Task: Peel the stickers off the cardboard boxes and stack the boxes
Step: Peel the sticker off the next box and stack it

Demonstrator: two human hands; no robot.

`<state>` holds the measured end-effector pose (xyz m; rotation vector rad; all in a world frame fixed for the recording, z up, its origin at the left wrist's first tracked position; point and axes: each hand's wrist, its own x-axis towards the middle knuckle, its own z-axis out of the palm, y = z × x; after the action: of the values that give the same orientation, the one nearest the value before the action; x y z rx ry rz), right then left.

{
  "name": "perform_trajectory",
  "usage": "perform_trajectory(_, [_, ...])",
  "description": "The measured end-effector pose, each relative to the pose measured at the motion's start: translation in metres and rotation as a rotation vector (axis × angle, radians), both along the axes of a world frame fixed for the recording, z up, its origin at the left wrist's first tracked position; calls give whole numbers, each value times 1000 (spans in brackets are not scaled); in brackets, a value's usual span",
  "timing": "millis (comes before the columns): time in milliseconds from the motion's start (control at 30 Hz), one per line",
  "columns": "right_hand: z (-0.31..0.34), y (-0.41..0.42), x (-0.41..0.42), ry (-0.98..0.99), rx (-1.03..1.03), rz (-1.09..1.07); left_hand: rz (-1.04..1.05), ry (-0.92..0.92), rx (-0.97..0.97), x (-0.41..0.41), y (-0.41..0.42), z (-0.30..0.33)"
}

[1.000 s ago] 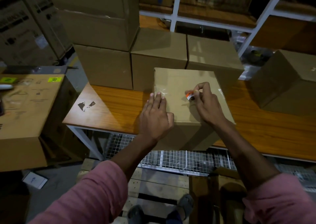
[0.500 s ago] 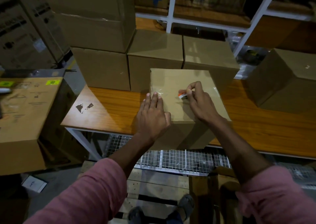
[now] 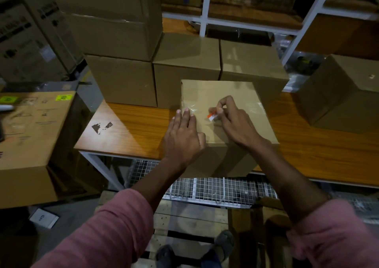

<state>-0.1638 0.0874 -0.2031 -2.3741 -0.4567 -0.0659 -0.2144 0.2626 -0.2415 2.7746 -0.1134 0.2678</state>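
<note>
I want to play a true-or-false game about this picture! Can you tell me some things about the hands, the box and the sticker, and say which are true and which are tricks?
1. The left hand lies flat on the box. True.
2. The right hand pinches an orange and white sticker. True.
3. The box sits on the floor. False: it sits on the wooden table.
4. The sticker is green. False: it is orange and white.
5. More boxes stand behind this one. True.
</note>
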Motion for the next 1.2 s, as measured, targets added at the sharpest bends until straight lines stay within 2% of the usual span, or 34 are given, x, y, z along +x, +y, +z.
perform_trajectory(100, [-2,-13,-5,0,3,23,0,-7,18,1,1,-1])
perform_trajectory(267, [2,-6,12,-6,37,-93,6,-5,12,2,0,-1])
perform_trajectory(433, [0,-3,-3,-2,-14,15,4,3,10,3,0,-1])
perform_trajectory(633, [6,-10,11,8,60,-97,-6,1,-4,5,1,-2])
perform_trajectory(867, [2,-9,-1,19,5,-20,-13,6,0,5,2,-1])
perform_trajectory(1000, [10,-6,9,13,48,-117,-13,-7,25,6,3,0])
perform_trajectory(1100, [10,8,5,63,80,-112,-6,-13,32,5,2,-1])
perform_trajectory(1200, [6,7,-7,76,201,-156,1,-17,61,5,1,-1])
